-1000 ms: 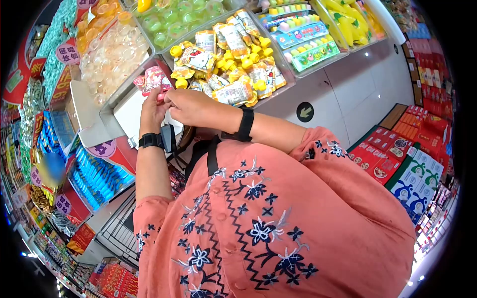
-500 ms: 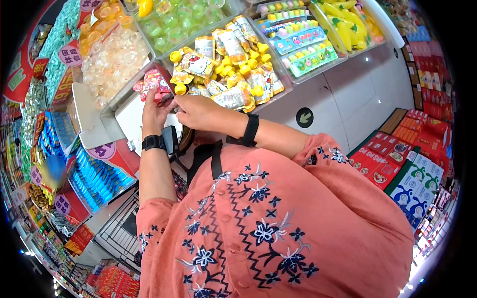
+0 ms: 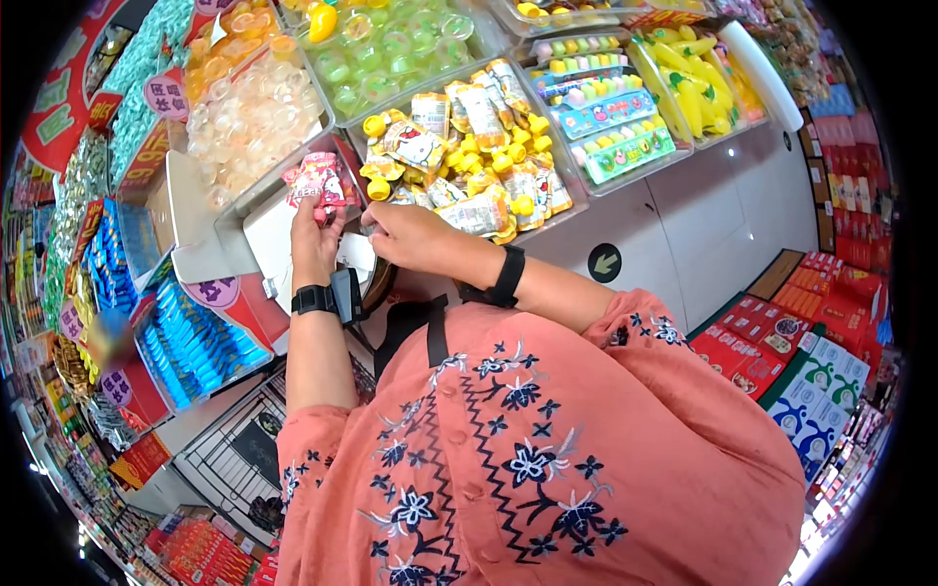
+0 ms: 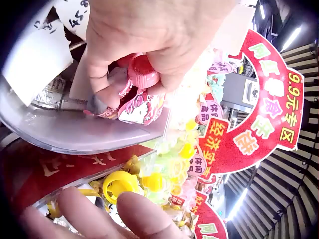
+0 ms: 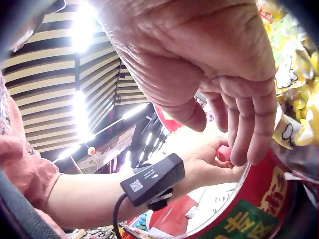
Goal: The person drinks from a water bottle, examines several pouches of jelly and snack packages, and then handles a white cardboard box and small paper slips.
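My left hand (image 3: 311, 239) grips a small pink pouch (image 3: 322, 181) printed with a white cartoon cat. In the left wrist view, its pink ribbed screw cap (image 4: 143, 72) sticks up between thumb and fingers, with the printed pouch below. A little to the right is my right hand (image 3: 410, 237), its fingers loosely bent and nothing visible in them. The right wrist view shows those fingers hanging near the pink cap (image 5: 223, 153). Just beyond the hands lies a heap of orange and white pouches (image 3: 479, 176) with yellow caps.
Clear bins of green jelly cups (image 3: 391, 68), pale jelly cups (image 3: 249, 127), marshmallow packs (image 3: 616, 117) and yellow banana-shaped sweets (image 3: 689, 78) line the display. Blue packets (image 3: 200, 332) stand at left above a wire cart (image 3: 234, 449). Red gift boxes (image 3: 752, 337) are stacked at right.
My right hand has come away from the pink pouch and now sits apart to its right. The left hand keeps hold of the pouch, and more of its printed front shows.
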`<move>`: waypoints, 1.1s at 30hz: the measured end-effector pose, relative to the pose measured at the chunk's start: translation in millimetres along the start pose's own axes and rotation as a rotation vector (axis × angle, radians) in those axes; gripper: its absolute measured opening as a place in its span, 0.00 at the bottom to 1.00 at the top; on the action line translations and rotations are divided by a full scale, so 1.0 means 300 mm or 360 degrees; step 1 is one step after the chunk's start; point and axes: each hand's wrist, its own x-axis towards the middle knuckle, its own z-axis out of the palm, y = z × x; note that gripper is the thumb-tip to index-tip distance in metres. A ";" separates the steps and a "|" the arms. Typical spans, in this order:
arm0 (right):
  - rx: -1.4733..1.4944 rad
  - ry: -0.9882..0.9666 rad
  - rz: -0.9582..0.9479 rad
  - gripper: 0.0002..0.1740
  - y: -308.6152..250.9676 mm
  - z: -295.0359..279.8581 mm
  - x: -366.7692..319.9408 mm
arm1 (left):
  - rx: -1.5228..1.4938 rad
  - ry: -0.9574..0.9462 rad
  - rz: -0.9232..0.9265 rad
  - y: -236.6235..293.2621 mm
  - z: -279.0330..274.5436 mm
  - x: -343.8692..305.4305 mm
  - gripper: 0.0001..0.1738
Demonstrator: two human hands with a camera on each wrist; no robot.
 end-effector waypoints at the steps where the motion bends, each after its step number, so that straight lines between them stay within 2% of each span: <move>1: 0.0015 -0.0016 0.0020 0.17 -0.005 0.002 0.004 | -0.0006 -0.0034 0.0025 0.014 0.002 -0.017 0.11; 5: -0.0020 0.0003 -0.0059 0.18 0.020 0.018 0.040 | 0.0087 -0.0093 0.0180 0.087 -0.034 -0.106 0.11; 9: 0.0054 -0.0086 -0.0019 0.17 -0.010 0.005 0.069 | 0.0359 -0.0058 0.0251 0.157 -0.126 -0.169 0.17; 13: 0.0126 -0.0219 0.0114 0.20 -0.054 -0.010 0.095 | 0.0447 -0.0035 0.0297 0.228 -0.176 -0.363 0.19; 16: 0.0033 -0.0218 0.0063 0.21 -0.040 0.018 0.124 | 0.0494 0.0043 0.0349 0.258 -0.233 -0.551 0.22; 19: -0.0020 -0.0259 0.0095 0.20 -0.071 0.045 0.150 | 0.0469 0.0080 0.0351 0.244 -0.385 -0.728 0.27; 25: -0.0202 -0.0390 0.0022 0.22 -0.073 0.181 0.231 | 0.0320 0.0573 0.0422 0.178 -0.668 -1.038 0.26; 29: -0.0818 -0.0510 -0.0124 0.19 -0.027 0.278 0.269 | 0.0238 0.0845 0.0268 0.004 -1.031 -1.028 0.24; 33: -0.0934 -0.0580 -0.0102 0.18 -0.021 0.333 0.273 | 0.0425 0.1121 -0.0056 -0.206 -1.300 -0.957 0.26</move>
